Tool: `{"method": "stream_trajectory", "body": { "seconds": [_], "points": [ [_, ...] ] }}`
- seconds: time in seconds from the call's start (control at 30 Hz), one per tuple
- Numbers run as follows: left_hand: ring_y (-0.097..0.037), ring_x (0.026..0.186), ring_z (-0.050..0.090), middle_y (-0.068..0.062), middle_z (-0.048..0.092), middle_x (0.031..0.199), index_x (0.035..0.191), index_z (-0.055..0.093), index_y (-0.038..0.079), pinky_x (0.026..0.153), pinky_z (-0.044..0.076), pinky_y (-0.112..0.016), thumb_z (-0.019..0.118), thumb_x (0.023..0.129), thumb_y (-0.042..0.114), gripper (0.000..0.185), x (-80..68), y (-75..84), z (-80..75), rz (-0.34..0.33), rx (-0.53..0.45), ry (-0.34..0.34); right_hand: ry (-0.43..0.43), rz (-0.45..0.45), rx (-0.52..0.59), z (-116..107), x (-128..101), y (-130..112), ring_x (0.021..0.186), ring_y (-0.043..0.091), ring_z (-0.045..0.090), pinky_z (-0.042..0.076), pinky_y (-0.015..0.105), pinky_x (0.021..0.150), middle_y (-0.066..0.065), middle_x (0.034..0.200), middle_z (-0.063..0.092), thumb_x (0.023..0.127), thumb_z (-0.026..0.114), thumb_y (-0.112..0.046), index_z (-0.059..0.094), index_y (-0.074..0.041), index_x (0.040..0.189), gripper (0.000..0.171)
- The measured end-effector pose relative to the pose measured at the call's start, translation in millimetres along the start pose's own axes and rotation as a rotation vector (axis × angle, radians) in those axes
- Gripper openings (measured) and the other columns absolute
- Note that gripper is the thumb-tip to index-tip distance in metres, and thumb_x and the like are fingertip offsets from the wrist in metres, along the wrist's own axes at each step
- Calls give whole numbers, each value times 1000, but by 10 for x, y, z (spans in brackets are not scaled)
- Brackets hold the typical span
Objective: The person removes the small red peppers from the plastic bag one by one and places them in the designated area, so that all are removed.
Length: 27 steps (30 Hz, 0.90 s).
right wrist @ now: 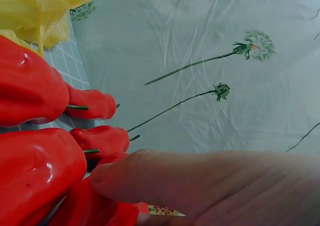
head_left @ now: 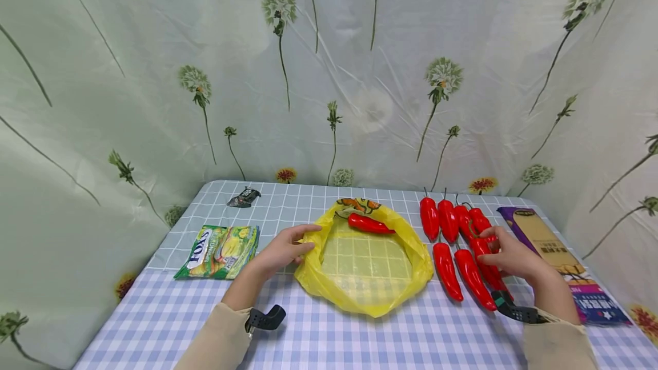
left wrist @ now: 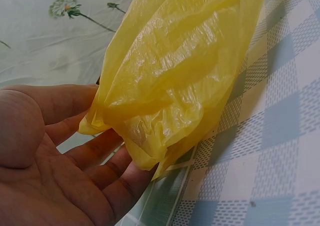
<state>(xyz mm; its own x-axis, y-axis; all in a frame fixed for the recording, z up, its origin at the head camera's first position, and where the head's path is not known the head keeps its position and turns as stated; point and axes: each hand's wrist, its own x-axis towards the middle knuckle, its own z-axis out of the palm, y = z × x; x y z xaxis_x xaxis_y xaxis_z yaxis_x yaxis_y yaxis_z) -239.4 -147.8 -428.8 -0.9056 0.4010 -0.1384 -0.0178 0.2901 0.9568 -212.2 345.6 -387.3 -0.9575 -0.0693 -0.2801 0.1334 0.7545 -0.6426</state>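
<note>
A yellow plastic bag (head_left: 365,303) stands open-mouthed at the table's middle, with one red chili pepper (head_left: 367,224) inside near its far rim. My left hand (head_left: 281,249) touches the bag's left side with loosely extended fingers, and the bag (left wrist: 175,66) covers some fingertips in the left wrist view. Several glossy red chili peppers (head_left: 447,273) with thin stems lie in two rows right of the bag. Over the nearer row, my right hand (head_left: 516,253) grips a chili pepper (head_left: 483,251) between thumb and fingers. In the right wrist view the thumb (right wrist: 145,176) lies against that pepper, hiding part of it.
A green FOX'S packet (head_left: 218,251) lies left of the bag, with a small black wrapper (head_left: 244,197) behind it. A purple and tan flat package (head_left: 555,244) lies beyond the right hand. A flowered curtain (head_left: 360,73) hangs behind the checked tablecloth (head_left: 329,347).
</note>
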Motion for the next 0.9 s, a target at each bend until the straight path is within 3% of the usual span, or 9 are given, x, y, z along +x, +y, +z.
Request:
{"method": "stream_trajectory", "body": {
  "seconds": [0.23, 0.9],
  "points": [
    [-14, 64, 46, -17, 52, 142, 143, 54, 13, 61, 45, -24, 60, 99, 12, 45, -15, 13, 3, 2, -2, 5, -30, 16, -2, 13, -11, 28, 94, 22, 60, 61, 42, 74, 20, 108, 53, 88, 74, -21, 31, 3, 134, 68],
    [-14, 64, 47, -15, 53, 142, 143, 54, 15, 62, 45, -24, 60, 99, 13, 44, -14, 34, 24, -17, -1, 16, -41, 15, -19, 11, -22, 32, 95, 23, 62, 61, 44, 74, 27, 113, 54, 88, 74, -20, 34, 4, 133, 65]
  ]
}}
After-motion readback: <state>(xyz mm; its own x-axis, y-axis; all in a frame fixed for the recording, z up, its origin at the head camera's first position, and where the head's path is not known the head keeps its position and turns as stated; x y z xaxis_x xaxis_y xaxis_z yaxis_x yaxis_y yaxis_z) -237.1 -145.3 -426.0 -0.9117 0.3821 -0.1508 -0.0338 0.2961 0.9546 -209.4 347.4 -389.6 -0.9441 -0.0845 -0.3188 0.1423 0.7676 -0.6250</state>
